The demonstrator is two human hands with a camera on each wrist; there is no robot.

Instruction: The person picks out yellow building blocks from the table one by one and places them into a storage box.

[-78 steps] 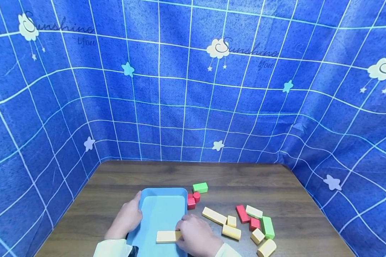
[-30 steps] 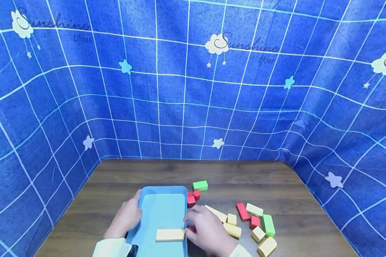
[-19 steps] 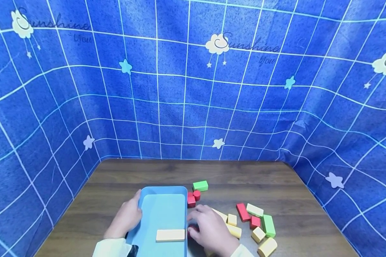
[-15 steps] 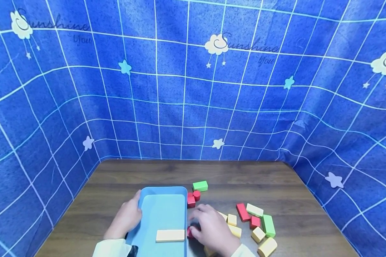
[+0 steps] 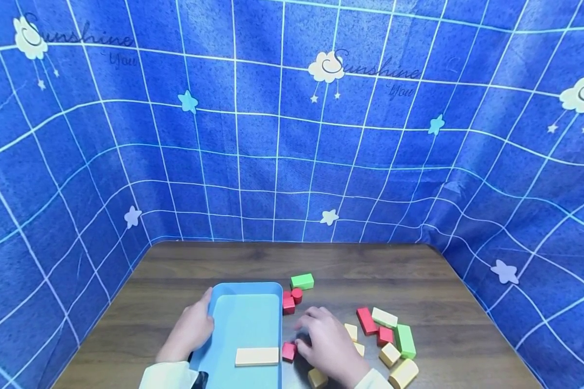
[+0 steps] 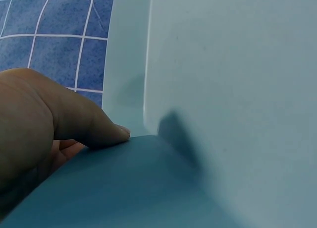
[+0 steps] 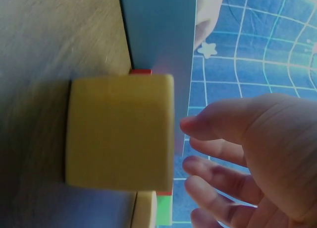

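My left hand (image 5: 188, 330) grips the left wall of a light blue tray (image 5: 247, 287); in the left wrist view the thumb (image 6: 106, 129) lies on the tray's rim. Inside the tray, a long cream block (image 5: 257, 356) lies crosswise against the right wall. My right hand (image 5: 328, 346) hovers right of the tray with fingers loosely bent and nothing between them. A red block (image 5: 289, 352) sits between its fingertips and the tray wall. Close before the right wrist camera stands a yellow wooden block (image 7: 119, 134), with the fingers apart from it.
Beyond the right hand lie a green block (image 5: 302, 281), a red cylinder (image 5: 297, 295) and a red block (image 5: 288, 306) beside the tray. Several red, green, cream and yellow blocks, including a yellow cylinder (image 5: 404, 374), are scattered at the right. A blue curtain (image 5: 292, 135) encloses the table.
My right hand has let go of the cream block in the tray and moved right, out over the table, uncovering a red block and a yellow block. The left hand stays on the tray.
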